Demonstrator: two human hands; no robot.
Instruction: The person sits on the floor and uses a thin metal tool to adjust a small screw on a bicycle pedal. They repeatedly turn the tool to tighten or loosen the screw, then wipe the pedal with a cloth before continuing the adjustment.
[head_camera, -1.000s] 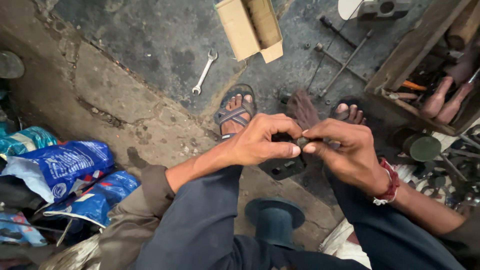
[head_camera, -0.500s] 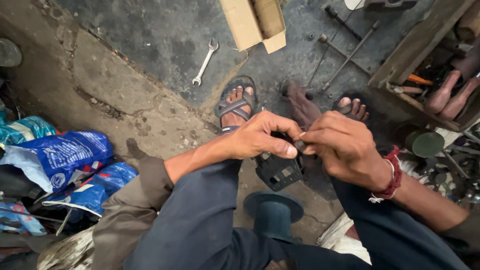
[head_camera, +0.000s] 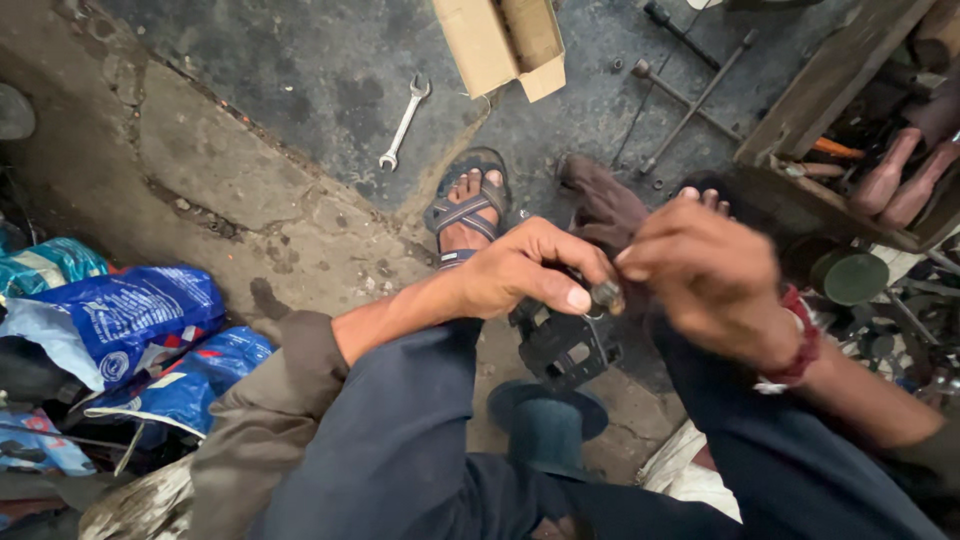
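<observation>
At the bottom of the frame the person's dark trouser legs fill the view, with a round dark stand (head_camera: 548, 420) on the floor between them. Just above it, at the centre, the left hand (head_camera: 530, 272) holds a black bicycle pedal (head_camera: 565, 345): its grip is clenched on the pedal's upper end, thumb pressed beside a small metal axle end (head_camera: 606, 296). The right hand (head_camera: 712, 275), blurred, hovers touching or just beside that axle end; whether its grip is clenched on anything I cannot tell.

The pedal hangs below the left hand, in the middle of the frame, over the floor. Its long axis seems to run from the axle end at upper right down toward lower left, with the flat toothed face turned up at the camera.

Judging from this, working the axle end well calls for the left hand to keep the pedal body from turning while the right fingers stay square on the small part, so that nothing slips or drops into the clutter below.

Further out, a sandalled foot (head_camera: 466, 207) rests on the concrete floor (head_camera: 250, 180). Blue plastic bags (head_camera: 130, 320) lie at the left edge. Beyond, toward the top, a wrench (head_camera: 404, 123) lies on the dark ground, a cardboard box (head_camera: 505, 40) near it, and long metal rods (head_camera: 690, 95) at upper right beside a wooden crate of tools (head_camera: 860, 140).
</observation>
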